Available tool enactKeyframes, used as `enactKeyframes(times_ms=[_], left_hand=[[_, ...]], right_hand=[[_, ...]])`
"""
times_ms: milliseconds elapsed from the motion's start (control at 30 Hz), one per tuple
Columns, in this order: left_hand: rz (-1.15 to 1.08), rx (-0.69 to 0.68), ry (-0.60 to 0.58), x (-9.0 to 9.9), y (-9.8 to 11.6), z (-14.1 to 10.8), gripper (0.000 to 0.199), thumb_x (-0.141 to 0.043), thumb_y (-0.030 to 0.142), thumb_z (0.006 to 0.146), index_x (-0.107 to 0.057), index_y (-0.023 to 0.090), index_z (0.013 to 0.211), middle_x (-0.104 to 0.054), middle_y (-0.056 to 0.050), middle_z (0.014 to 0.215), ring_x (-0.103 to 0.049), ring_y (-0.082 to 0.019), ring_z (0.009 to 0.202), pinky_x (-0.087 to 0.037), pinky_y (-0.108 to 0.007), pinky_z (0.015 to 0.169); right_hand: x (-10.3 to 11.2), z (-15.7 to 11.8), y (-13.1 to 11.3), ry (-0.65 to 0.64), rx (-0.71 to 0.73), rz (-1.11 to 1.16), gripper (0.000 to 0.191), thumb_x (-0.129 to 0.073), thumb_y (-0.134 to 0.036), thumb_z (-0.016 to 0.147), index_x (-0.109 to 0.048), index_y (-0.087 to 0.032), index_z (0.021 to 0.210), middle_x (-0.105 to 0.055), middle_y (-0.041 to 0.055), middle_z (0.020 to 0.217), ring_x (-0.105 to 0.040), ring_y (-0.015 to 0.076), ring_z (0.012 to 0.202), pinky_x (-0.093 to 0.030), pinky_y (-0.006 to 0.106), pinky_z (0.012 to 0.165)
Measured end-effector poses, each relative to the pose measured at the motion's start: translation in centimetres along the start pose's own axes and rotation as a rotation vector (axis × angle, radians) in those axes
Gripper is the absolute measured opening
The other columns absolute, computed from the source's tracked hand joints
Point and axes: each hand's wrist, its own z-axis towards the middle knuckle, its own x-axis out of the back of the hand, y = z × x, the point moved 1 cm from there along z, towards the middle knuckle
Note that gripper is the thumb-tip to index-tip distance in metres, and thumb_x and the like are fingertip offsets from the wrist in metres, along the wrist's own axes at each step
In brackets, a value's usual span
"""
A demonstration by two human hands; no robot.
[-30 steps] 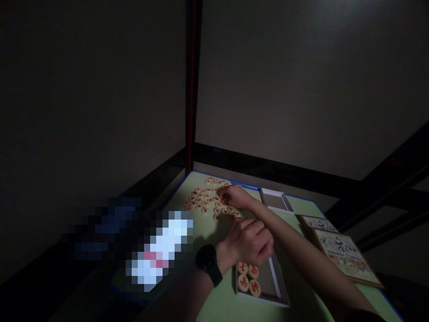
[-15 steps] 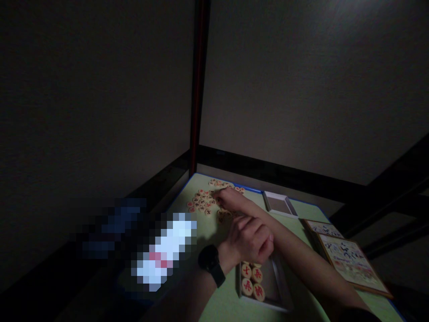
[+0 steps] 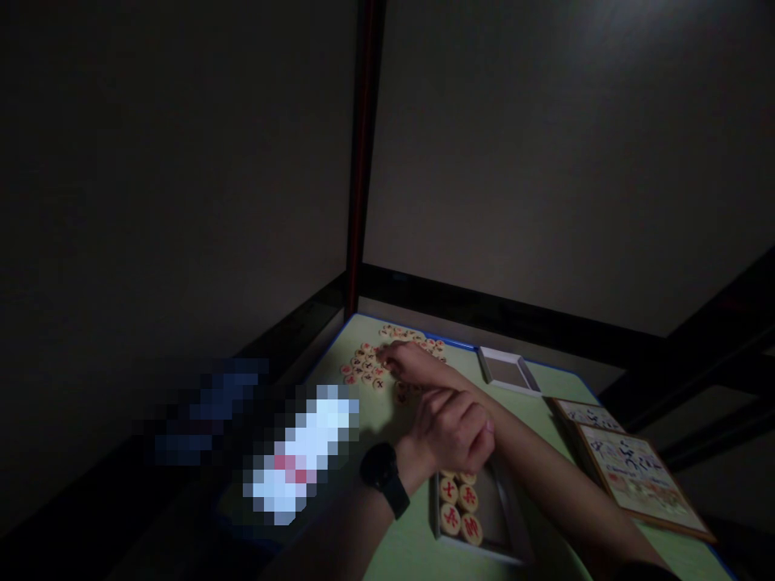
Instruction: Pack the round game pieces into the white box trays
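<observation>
My left hand, wearing a dark watch on its wrist, is closed in a fist above the white box. Whatever its curled fingers hold is hidden. Inside the box, round Chinese chess pieces with red characters sit in rows along the left side. My right hand reaches across, beyond the left one, to the loose Chinese chess pieces on the green table. Its fingers are bent and pinched at a piece by the fingertips. More pieces lie partly hidden behind both hands.
A shallow white box lid lies near the table's far edge. To the right are two flat cases with printed pictures, one overlapping the other. A pixelated bright shape is at the left. Walls meet at a corner behind the table.
My right hand has shifted slightly left among the loose pieces, its fingertips now lower at one of them. My left fist stays over the box. The view has tilted a little.
</observation>
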Motion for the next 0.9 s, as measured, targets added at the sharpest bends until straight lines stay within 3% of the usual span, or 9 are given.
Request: enactKeyframes(times_ms=[167,367,500,633,767,900], left_hand=[[0.014,0.009,0.008,0.1,0.1,0.1,0.024,-0.046,0.021,0.082,-0.052,0.02,0.06,-0.051,-0.002,0.054,-0.05,-0.016,0.052,-0.036,-0.032,0.049],[0.028,0.015,0.01,0.0,-0.2,0.0,0.021,-0.046,0.021,0.082,-0.052,0.02,0.061,-0.054,-0.002,0.057,-0.052,-0.016,0.054,-0.037,-0.033,0.05],[0.054,0.072,0.013,0.2,-0.9,0.1,0.023,-0.045,0.02,0.085,-0.052,0.021,0.063,-0.055,-0.001,0.06,-0.053,-0.015,0.055,-0.039,-0.031,0.054],[0.05,0.368,-0.067,-0.2,-1.5,0.3,0.021,-0.041,0.017,0.091,-0.054,0.02,0.074,-0.061,-0.004,0.077,-0.06,-0.018,0.072,-0.047,-0.03,0.068],[-0.058,0.726,-0.02,-1.4,-2.3,0.0,0.018,-0.039,0.015,0.095,-0.056,0.017,0.099,-0.062,-0.011,0.103,-0.062,-0.021,0.098,-0.05,-0.036,0.088],[-0.205,0.921,-0.07,-2.6,-3.4,-0.6,0.026,-0.043,0.015,0.093,-0.058,0.016,0.115,-0.063,-0.014,0.119,-0.06,-0.024,0.111,-0.048,-0.04,0.096]], right_hand=[[-0.2,-0.1,-0.2,-0.058,0.026,-0.045,0.028,-0.055,-0.003,0.078,-0.069,-0.018,0.097,-0.071,0.0036,0.093,-0.063,0.0176,0.089,-0.045,0.025,0.081],[-0.4,-0.9,-0.5,0.003,-0.008,-0.012,0.03,-0.048,-0.009,0.086,-0.059,-0.017,0.113,-0.067,0.0084,0.101,-0.06,0.0176,0.088,-0.044,0.026,0.078],[0.4,-2.2,0.4,0.081,-0.116,0.077,0.025,-0.048,-0.012,0.085,-0.055,-0.018,0.108,-0.063,0.006,0.098,-0.056,0.016,0.082,-0.043,0.027,0.076],[1.6,-4.9,1.8,0.215,-0.159,0.198,0.027,-0.052,-0.016,0.082,-0.052,-0.019,0.109,-0.063,0.0054,0.098,-0.057,0.0181,0.085,-0.044,0.03,0.079],[2.0,-8.1,2.7,0.355,-0.126,0.303,0.029,-0.052,-0.02,0.084,-0.049,-0.019,0.113,-0.065,0.0057,0.092,-0.06,0.0193,0.081,-0.046,0.031,0.075],[1.5,-10.3,2.4,0.424,-0.172,0.348,0.025,-0.051,-0.022,0.088,-0.049,-0.02,0.113,-0.065,0.0052,0.088,-0.061,0.0187,0.078,-0.047,0.03,0.071]])
